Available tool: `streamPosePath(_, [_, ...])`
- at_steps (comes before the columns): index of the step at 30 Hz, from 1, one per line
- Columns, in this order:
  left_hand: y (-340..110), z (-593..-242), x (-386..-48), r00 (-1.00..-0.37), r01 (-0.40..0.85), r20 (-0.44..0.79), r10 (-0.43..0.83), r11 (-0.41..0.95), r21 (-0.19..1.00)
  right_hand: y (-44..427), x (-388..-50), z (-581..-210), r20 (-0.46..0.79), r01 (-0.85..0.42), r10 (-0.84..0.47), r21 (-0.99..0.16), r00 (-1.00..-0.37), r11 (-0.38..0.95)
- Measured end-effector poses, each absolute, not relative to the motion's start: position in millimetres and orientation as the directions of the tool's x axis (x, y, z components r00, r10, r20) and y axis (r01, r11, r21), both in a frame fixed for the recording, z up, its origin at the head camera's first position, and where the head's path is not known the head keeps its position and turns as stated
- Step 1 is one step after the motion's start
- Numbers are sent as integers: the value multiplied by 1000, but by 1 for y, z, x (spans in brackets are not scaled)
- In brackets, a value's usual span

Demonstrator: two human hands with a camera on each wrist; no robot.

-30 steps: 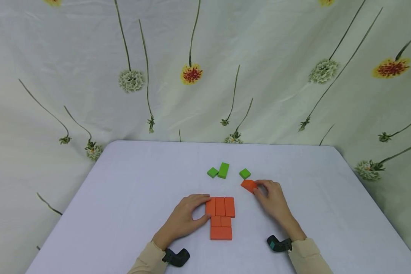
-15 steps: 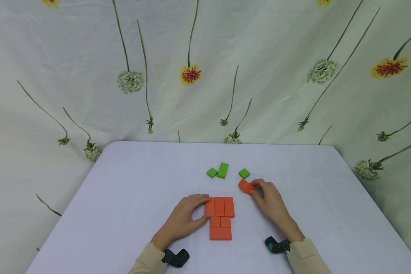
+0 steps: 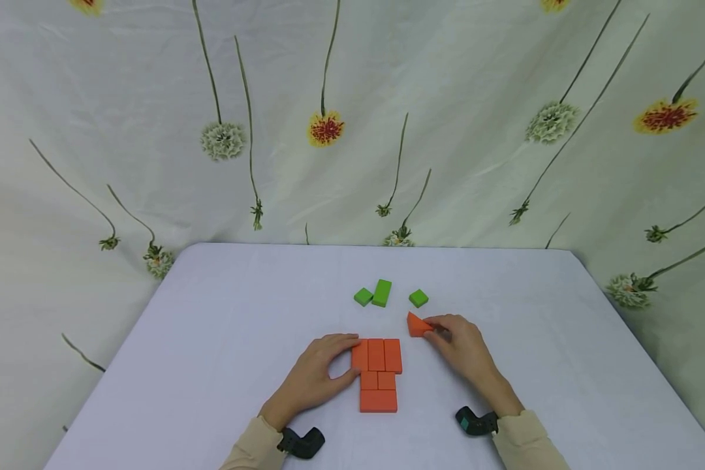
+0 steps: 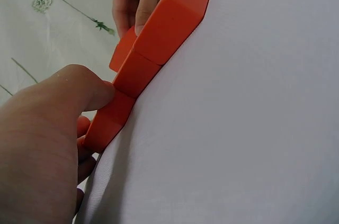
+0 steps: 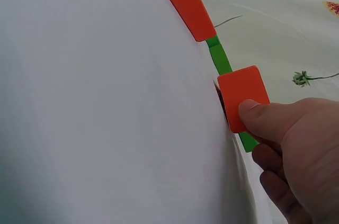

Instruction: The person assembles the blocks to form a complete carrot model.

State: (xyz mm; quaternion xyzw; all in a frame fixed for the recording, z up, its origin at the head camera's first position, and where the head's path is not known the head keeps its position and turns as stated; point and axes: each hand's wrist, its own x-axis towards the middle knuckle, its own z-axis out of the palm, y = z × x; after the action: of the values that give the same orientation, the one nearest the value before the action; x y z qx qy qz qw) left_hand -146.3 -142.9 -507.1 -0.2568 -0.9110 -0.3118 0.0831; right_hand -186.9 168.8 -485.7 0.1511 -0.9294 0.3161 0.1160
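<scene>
Several orange blocks lie together flat on the table, three upright ones (image 3: 376, 355) in the top row, two small ones below and a wide one (image 3: 378, 401) at the bottom. The left hand (image 3: 314, 372) holds the left end of the top row between thumb and fingers; in the left wrist view its thumb touches an orange block (image 4: 108, 123). Up and to the right of the group, the right hand (image 3: 464, 346) pinches an orange wedge-like block (image 3: 417, 325). In the right wrist view the thumb presses on that block's flat face (image 5: 238, 89).
Beyond the orange group lie three green blocks: a small one (image 3: 363, 296), a longer one (image 3: 382, 293) beside it, and another small one (image 3: 419, 298) just beyond the pinched block. A flower-patterned cloth (image 3: 470, 196) hangs behind the white table (image 3: 241, 294).
The right hand has turned the orange block and moved it a little left and towards the person. The left hand stays in place on the group.
</scene>
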Motion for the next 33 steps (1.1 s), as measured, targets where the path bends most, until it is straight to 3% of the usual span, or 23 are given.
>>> streamPosePath(21, [-143,-506,-145,-838,546,349,420,667,507,159,-160,-464,311,-508,-405,-598,-860,620])
streamPosePath(33, [-142,-506,-146,-834,551,359,419,671,497,153,-140,-462,350,-652,-580,-595,-736,469])
